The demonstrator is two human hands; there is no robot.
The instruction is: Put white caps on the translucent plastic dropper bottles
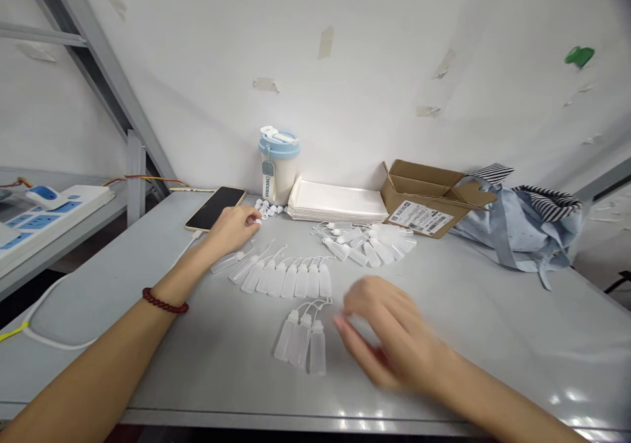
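My left hand (231, 227) reaches to the near edge of a pile of small white caps (269, 210), its thumb and forefinger pinched on one white cap (257, 221). Blurred by motion, my right hand (389, 331) hovers over the grey table with thumb and forefinger apart and nothing visible between them. Just left of it lie three translucent squeeze bottles (304, 343) with thin strips at their tops. Farther back, a row of similar bottles (280, 279) lies side by side. Another heap of bottles (369, 240) is in front of the cardboard box.
A phone (215, 209) on a cable lies beside my left hand. Along the wall stand a blue-lidded cup (280, 167), a stack of white envelopes (338, 201), an open cardboard box (428, 196) and a light-blue fabric bag (522, 223). A power strip (54, 213) sits at far left.
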